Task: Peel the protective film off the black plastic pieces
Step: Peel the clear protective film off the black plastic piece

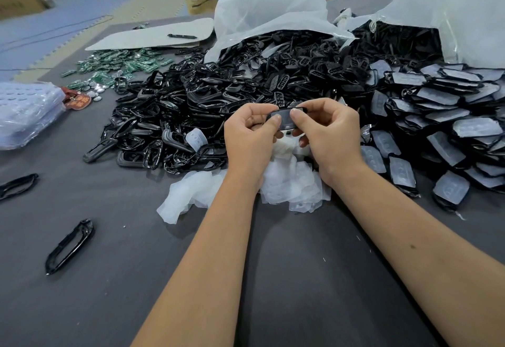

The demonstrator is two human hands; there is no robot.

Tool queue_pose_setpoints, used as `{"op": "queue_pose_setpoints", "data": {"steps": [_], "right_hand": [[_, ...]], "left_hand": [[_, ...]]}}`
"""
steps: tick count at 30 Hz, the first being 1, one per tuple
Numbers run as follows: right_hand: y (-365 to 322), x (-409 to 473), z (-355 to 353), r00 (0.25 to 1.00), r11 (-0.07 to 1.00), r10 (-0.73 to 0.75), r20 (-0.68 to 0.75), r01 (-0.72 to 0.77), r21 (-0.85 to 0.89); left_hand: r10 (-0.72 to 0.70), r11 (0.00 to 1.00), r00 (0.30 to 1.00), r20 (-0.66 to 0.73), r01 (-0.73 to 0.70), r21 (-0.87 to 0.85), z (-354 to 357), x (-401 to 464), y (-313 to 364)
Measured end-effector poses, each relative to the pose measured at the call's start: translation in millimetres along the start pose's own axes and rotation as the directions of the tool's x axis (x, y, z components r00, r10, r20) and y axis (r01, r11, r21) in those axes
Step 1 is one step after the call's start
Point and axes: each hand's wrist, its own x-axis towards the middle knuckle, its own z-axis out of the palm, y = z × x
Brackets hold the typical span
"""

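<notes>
Both hands hold one black plastic piece [285, 119] above the grey table [136, 237]. My left hand [250, 139] grips its left end, thumb on the face. My right hand [329, 136] pinches its right side, thumb pressed on the pale film covering the face. Below the hands lies a heap of peeled clear film [287, 182]. A stack of film-covered black pieces [437, 128] spreads to the right. A big pile of black frames [191, 106] lies behind and left of the hands.
Two loose black frames [69, 245] [17, 184] lie at the left. Green circuit boards [117, 66] sit far left. A clear tray stack [24, 114] is at the left edge. White plastic bags [273, 13] spill parts at the back. A pen [181, 36] rests on a grey board.
</notes>
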Motion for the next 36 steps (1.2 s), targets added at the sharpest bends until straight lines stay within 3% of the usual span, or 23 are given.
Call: {"op": "queue_pose_setpoints", "data": {"steps": [12, 22, 29, 36], "right_hand": [[-5.5, -2.7, -0.5, 0.999, 1.000, -0.003, 0.038, 0.003, 0.017], [-0.5, -1.5, -0.3, 0.998, 0.998, -0.033, 0.056, 0.035, -0.047], [-3.6, -0.8, -1.0, 0.997, 0.993, 0.062, 0.053, -0.067, 0.096], [-7.4, -2.8, -0.3, 0.994, 0.990, 0.099, 0.055, -0.104, 0.098]], "left_hand": [[0.011, 1.000, 1.000, -0.019, -0.011, 0.018, 0.9, -0.2, -0.4], [0.012, 1.000, 0.999, 0.048, -0.011, -0.023, -0.4, 0.6, -3.0], [0.012, 1.000, 0.998, 0.056, -0.011, -0.022, 0.0, 1.5, -3.5], [-0.010, 1.000, 0.999, 0.036, 0.010, -0.013, 0.1, 1.6, -3.1]]}}
